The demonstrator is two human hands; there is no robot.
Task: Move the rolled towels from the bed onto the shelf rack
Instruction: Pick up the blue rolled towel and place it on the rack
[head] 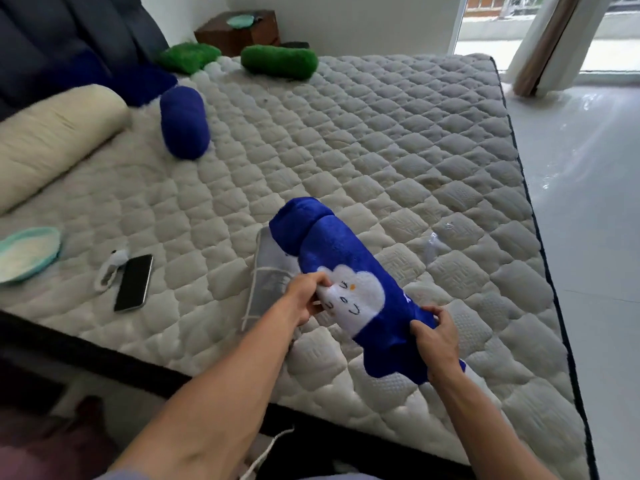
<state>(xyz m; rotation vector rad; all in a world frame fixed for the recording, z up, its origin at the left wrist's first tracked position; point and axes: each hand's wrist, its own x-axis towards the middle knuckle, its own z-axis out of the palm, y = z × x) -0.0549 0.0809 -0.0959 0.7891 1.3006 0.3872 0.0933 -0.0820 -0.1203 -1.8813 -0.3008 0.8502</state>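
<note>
A long blue rolled towel [341, 258] with a white cloud face lies slanted over the near part of the quilted mattress [381, 140]. My left hand [306, 299] grips its side at the white patch. My right hand [438, 341] pinches the near end. A second blue rolled towel [184, 123] lies further back on the left. Two green rolled towels [188, 57] [280, 61] rest near the head of the bed. No shelf rack is in view.
A cream bolster [52, 140] lies at the left. A phone [134, 282], a white charger [110, 268] and a teal-rimmed dish [26, 254] sit near the left front. A grey mesh bag [268, 289] lies under the towel. A wooden nightstand [239, 31] stands behind the bed.
</note>
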